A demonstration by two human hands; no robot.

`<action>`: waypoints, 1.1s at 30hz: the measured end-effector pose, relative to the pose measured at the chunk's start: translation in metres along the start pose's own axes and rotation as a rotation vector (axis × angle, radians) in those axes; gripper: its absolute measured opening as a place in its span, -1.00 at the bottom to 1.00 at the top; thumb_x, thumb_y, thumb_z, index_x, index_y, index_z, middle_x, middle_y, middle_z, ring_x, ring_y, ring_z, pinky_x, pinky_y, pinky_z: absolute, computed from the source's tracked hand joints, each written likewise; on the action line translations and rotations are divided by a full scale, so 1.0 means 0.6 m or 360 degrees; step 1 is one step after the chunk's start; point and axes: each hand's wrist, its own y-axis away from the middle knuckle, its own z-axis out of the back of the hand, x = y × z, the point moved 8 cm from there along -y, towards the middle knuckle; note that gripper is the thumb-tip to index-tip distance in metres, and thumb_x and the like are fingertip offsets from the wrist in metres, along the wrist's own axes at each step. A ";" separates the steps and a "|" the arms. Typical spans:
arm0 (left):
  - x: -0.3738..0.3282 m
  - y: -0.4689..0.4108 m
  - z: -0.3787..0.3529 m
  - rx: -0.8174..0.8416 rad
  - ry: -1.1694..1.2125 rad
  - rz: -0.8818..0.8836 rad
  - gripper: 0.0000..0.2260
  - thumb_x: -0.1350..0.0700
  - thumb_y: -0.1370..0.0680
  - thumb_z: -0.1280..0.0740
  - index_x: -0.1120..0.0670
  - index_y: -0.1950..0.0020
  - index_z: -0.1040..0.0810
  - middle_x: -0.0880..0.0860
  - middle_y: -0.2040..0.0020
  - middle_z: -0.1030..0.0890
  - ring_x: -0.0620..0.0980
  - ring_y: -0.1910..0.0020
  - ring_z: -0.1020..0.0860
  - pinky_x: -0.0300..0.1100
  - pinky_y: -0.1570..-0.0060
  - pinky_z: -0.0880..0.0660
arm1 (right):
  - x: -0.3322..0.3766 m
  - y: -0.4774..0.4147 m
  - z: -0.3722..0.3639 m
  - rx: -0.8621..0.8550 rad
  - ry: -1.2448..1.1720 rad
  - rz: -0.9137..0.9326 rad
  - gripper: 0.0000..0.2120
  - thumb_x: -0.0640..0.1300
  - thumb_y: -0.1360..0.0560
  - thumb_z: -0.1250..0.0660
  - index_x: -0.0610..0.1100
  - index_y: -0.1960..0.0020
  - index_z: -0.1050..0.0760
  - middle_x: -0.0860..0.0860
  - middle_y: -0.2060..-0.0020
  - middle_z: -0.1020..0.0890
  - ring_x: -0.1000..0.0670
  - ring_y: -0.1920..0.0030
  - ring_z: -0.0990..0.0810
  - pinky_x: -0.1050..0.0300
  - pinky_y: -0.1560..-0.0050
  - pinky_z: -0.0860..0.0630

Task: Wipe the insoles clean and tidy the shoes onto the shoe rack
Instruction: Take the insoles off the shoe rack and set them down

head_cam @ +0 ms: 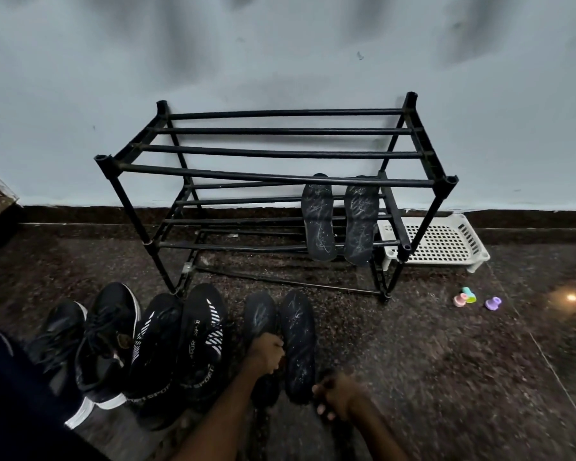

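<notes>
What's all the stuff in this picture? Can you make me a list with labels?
shoe rack: black, standing by the wall
rack insoles: two, lying on the middle shelf, right side
floor insoles: two, side by side in front of the rack
left hand: grips the left floor insole
right hand: at the heel of the right floor insole; grip too blurred to tell
shoes: four black ones in a row on the floor, left
basket: white, on the floor by the rack's right end
toys: small coloured bits on the floor, right
</notes>
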 end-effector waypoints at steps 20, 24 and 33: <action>-0.319 0.131 0.184 -0.0085 0.0568 -0.0513 -0.85 0.19 -0.65 -0.17 0.09 -0.13 -0.52 0.04 -0.03 -0.67 0.00 0.18 -0.60 -0.19 0.42 -0.54 | 0.244 0.076 0.213 -0.0358 -0.1317 0.0436 -0.74 0.03 -0.61 -0.27 -0.17 -0.03 -0.57 -0.03 0.22 -0.72 0.11 0.45 -0.53 0.29 0.50 -0.35; -0.338 0.115 0.181 -0.0053 0.0684 -0.0498 -0.82 0.18 -0.66 -0.15 0.08 -0.17 -0.52 0.02 -0.02 -0.67 0.03 0.11 -0.62 -0.13 0.34 -0.57 | 0.269 0.063 0.230 -0.0394 -0.1347 0.0407 -0.69 0.06 -0.61 -0.27 -0.19 -0.07 -0.58 -0.03 0.19 -0.72 0.11 0.41 -0.55 0.28 0.48 -0.38; -0.274 0.062 0.143 0.0066 0.0891 -0.0324 -0.75 0.18 -0.67 -0.16 0.13 -0.30 -0.50 0.04 -0.08 -0.66 0.07 -0.01 -0.63 -0.05 0.20 -0.59 | 0.287 0.041 0.232 -0.0490 -0.1397 0.0483 -0.83 -0.08 -0.60 -0.30 -0.14 0.12 -0.51 0.01 0.27 -0.70 0.14 0.44 -0.53 0.28 0.47 -0.37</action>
